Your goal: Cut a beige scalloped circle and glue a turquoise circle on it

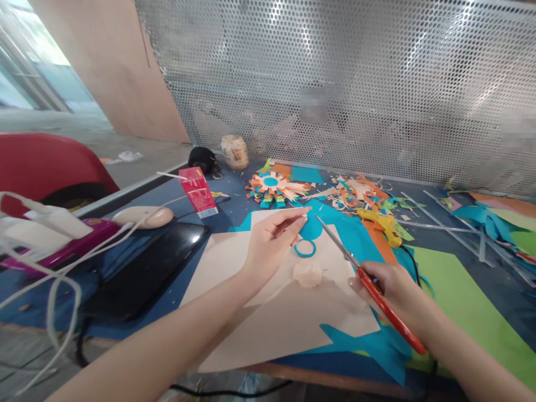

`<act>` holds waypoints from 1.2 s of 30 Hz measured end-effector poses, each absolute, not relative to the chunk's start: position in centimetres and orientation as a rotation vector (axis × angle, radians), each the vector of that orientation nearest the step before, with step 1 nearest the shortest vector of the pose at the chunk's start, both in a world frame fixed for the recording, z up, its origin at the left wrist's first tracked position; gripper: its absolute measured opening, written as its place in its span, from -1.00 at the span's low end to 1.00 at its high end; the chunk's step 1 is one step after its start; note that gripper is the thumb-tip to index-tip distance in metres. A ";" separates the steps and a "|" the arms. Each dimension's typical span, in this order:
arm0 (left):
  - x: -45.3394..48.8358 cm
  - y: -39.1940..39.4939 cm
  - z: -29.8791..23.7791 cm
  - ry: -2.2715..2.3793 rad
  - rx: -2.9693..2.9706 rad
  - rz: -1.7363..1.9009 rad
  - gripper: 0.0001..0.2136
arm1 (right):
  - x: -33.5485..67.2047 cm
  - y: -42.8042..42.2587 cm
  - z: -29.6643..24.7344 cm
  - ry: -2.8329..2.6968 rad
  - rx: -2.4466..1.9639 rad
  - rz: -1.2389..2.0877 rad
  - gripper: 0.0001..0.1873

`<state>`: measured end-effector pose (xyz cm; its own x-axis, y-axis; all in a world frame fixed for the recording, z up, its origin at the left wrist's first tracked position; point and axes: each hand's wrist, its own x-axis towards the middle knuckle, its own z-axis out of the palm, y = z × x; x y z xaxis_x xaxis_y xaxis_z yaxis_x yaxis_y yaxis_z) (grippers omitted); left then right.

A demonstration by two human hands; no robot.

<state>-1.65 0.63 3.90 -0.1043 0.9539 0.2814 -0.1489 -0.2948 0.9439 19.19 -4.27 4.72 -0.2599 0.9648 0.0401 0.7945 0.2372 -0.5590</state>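
Note:
My left hand (274, 237) pinches a blue paper disc (310, 228) between thumb and fingers, just above a cream paper sheet (268, 312). My right hand (387, 287) grips red-handled scissors (368, 285), whose blades point up-left toward the disc and end just beside it. A blue paper ring (305, 249) and a cream scalloped paper circle (307, 274) lie on the sheet between my hands.
A finished multicoloured paper rosette (272, 188) and a heap of paper scraps (355, 192) lie behind. A yellow glue gun (383, 223), green paper (456, 290), a red carton (199, 191), a computer mouse (144, 216), a black tablet (151, 268) and white cables (58, 279) surround the work area. A perforated metal screen (355, 84) closes the back.

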 end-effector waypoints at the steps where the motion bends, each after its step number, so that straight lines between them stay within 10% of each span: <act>1: -1.6 0.6 3.9 0.989 1.243 1.559 -0.81 | 19.2 -4.3 4.7 -2.137 -1.626 0.614 -0.52; 26: -1.6 1.5 3.4 0.991 1.318 1.435 -0.80 | 19.6 -3.0 4.6 -2.043 -1.792 0.333 -0.69; 36: 0.8 1.3 0.5 0.903 1.570 1.089 -0.73 | 17.9 -1.7 2.1 -1.722 -1.354 0.798 -0.66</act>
